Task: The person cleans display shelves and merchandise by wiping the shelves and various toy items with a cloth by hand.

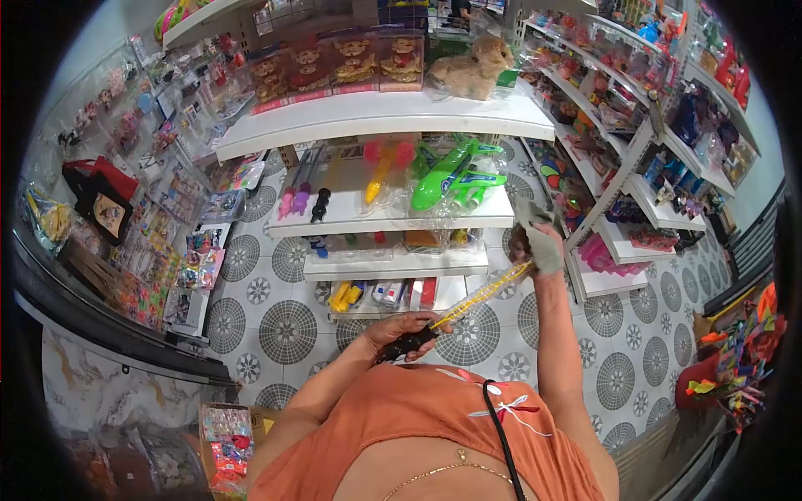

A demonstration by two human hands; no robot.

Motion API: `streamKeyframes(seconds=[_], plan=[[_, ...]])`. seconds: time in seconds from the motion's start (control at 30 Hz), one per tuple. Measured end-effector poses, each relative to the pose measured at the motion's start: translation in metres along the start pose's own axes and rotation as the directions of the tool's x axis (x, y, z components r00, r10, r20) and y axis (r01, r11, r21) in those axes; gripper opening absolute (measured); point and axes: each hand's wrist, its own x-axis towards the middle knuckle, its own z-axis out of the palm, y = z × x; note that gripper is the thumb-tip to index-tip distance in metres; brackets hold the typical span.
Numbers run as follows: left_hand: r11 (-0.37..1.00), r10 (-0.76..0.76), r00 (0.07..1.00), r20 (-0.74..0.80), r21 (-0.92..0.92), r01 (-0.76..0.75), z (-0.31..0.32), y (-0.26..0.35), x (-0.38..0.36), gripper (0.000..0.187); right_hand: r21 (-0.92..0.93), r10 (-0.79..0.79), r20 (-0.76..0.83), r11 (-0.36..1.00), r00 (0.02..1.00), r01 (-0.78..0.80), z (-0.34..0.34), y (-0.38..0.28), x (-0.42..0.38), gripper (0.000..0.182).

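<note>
My left hand (403,332) is closed around the black handle of a toy stick (480,301), low in front of my orange top. Its long clear shaft with yellow strands slants up to the right. At the far end of the shaft is my right hand (545,242), fingers closed on a grey cloth (543,249), which partly hides them. Beyond my hands, a white shelf (393,224) holds similar toy sticks (302,196) with pink, purple and black ends, a yellow and pink toy (380,179) and a green toy airplane (455,175) in clear wrap.
Boxed dolls (355,63) and a bagged plush animal (472,68) stand on the upper shelf. Packaged toys (388,292) lie on the lowest tier. Stocked racks (618,167) rise at right, hanging packets (125,134) at left. A red bin (695,380) sits at lower right.
</note>
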Motion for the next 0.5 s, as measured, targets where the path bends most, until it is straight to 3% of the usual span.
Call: streamKeyframes(seconds=[0.03, 0.07, 0.1, 0.17, 0.23, 0.27, 0.3, 0.33, 0.37, 0.4, 0.5], plan=[[0.999, 0.028, 1.0, 0.011, 0.018, -0.029, 0.0, 0.0, 0.002, 0.052, 0.059, 0.058, 0.158, 0.996, 0.986, -0.068, 0.005, 0.008, -0.001, 0.037], [0.998, 0.058, 0.998, 0.021, 0.035, -0.059, 0.002, 0.001, 0.005, 0.051, 0.024, -0.049, 0.031, 0.999, 0.998, 0.048, 0.01, 0.023, -0.003, 0.045], [0.995, 0.087, 0.996, 0.032, 0.052, -0.088, 0.004, 0.0, 0.009, 0.051, 0.086, -0.042, -0.099, 0.995, 0.994, 0.051, 0.019, 0.035, -0.002, 0.048], [0.972, 0.229, 0.965, -0.126, 0.084, -0.22, 0.005, -0.004, 0.017, 0.044, 0.122, -0.092, -0.298, 0.984, 0.95, 0.133, 0.036, 0.072, 0.008, 0.046], [0.919, 0.386, 0.866, -0.318, 0.217, -0.33, 0.01, 0.0, 0.025, 0.037, -0.03, -0.085, -0.264, 0.996, 0.961, 0.08, 0.041, 0.111, 0.009, 0.044], [0.842, 0.46, 0.811, -0.36, 0.468, -0.27, -0.004, -0.002, 0.031, 0.029, -0.14, -0.038, -0.244, 0.99, 0.969, 0.004, 0.046, 0.13, 0.005, 0.039], [0.559, 0.714, 0.626, -0.314, 0.794, -0.238, -0.016, -0.009, 0.04, 0.032, -0.248, 0.012, -0.231, 0.966, 0.973, -0.07, 0.05, 0.145, 0.003, 0.036], [0.282, 0.763, 0.607, -0.22, 0.959, -0.006, -0.038, -0.023, 0.038, 0.034, -0.353, -0.006, -0.288, 0.93, 0.958, -0.1, 0.054, 0.153, 0.004, 0.035], [-0.034, 0.779, 0.616, -0.119, 0.972, 0.231, -0.053, -0.034, 0.034, 0.036, -0.452, -0.031, -0.343, 0.882, 0.939, -0.136, 0.057, 0.159, 0.004, 0.036], [0.262, 0.726, 0.616, -0.304, 0.952, 0.161, -0.01, -0.022, 0.024, 0.038, -0.462, -0.101, -0.412, 0.88, 0.906, -0.112, 0.061, 0.164, 0.008, 0.04], [0.265, 0.672, 0.701, -0.239, 0.961, 0.073, -0.024, -0.017, 0.013, 0.045, -0.552, -0.2, -0.401, 0.831, 0.894, -0.062, 0.061, 0.166, 0.017, 0.034]])
